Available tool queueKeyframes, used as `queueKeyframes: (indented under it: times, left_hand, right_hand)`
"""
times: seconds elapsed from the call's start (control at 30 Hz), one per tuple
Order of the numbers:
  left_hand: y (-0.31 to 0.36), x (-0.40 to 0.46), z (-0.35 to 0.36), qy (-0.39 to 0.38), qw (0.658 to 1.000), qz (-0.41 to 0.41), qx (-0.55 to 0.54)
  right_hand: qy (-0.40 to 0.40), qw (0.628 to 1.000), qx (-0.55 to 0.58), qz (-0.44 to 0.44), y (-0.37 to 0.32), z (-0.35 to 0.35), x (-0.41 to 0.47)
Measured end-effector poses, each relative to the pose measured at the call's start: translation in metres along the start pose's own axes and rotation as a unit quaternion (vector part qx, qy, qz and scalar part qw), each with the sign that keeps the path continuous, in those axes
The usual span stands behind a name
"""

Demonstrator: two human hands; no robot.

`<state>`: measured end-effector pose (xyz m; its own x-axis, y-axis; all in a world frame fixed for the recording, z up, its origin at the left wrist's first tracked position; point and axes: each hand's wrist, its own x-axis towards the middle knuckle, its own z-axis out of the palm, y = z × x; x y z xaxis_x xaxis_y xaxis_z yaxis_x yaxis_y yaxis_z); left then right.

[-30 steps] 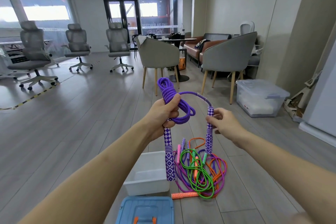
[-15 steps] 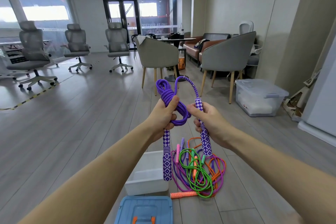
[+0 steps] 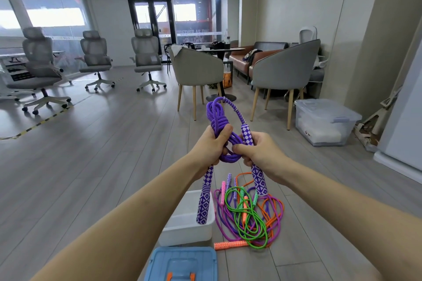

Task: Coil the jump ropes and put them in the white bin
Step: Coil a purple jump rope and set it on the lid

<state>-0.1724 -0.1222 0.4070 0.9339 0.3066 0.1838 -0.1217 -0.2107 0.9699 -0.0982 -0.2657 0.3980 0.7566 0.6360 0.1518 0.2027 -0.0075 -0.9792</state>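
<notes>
At six o'clock, nearest the camera, lay a blue plastic lid [image 3: 181, 264] with rounded corners and orange latches. Just beyond it sat the white bin [image 3: 186, 228], a smooth rectangular plastic tub on the grey plank floor [image 3: 91, 155]. Beside the bin, toward five o'clock, a loose tangle of jump ropes [image 3: 249, 214] spread out: thin glossy cords in green, orange, magenta and purple, with an orange patterned handle [image 3: 230, 245] at its near edge.

Above these, at the centre, both hands held the purple jump rope [image 3: 219, 125], a thick braided cord bunched in loops. The left hand [image 3: 210, 146] gripped the bundle with fingers curled round it, and one cylindrical handle [image 3: 205, 198], checkered purple and white, hung down over the bin. The right hand [image 3: 260, 150] had its fingers wrapped round the second handle [image 3: 257, 166], thumb against the coil.

Farther, at twelve o'clock, stood two grey upholstered chairs [image 3: 283, 68] on tapered wooden legs. At two o'clock rested a translucent lidded storage box [image 3: 324, 121]. At ten o'clock were three mesh office chairs [image 3: 96, 52] on castors.
</notes>
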Motion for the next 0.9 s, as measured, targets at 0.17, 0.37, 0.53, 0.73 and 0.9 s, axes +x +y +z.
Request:
queueKeyframes:
  times: [0.17, 0.37, 0.53, 0.73, 0.9]
  left_hand:
    - [0.001, -0.001, -0.004, -0.009, 0.999, 0.019, 0.032]
    - [0.0, 0.002, -0.009, -0.021, 0.996, 0.03, 0.083]
    - [0.001, 0.002, -0.009, -0.013, 0.998, 0.028, 0.053]
    - [0.01, -0.002, -0.011, -0.044, 0.997, -0.012, -0.065]
    - [0.016, -0.004, -0.018, -0.057, 0.992, -0.048, -0.101]
  right_hand:
    - [-0.001, 1.0, 0.021, -0.006, 0.0, 0.001, 0.001]
    - [0.002, 1.0, -0.007, -0.017, 0.005, 0.002, 0.002]
    - [0.0, 0.999, 0.04, -0.021, 0.005, 0.001, 0.003]
    - [-0.027, 0.995, 0.096, -0.03, 0.0, -0.004, 0.005]
    - [-0.046, 0.992, 0.113, -0.023, -0.002, -0.005, 0.004]
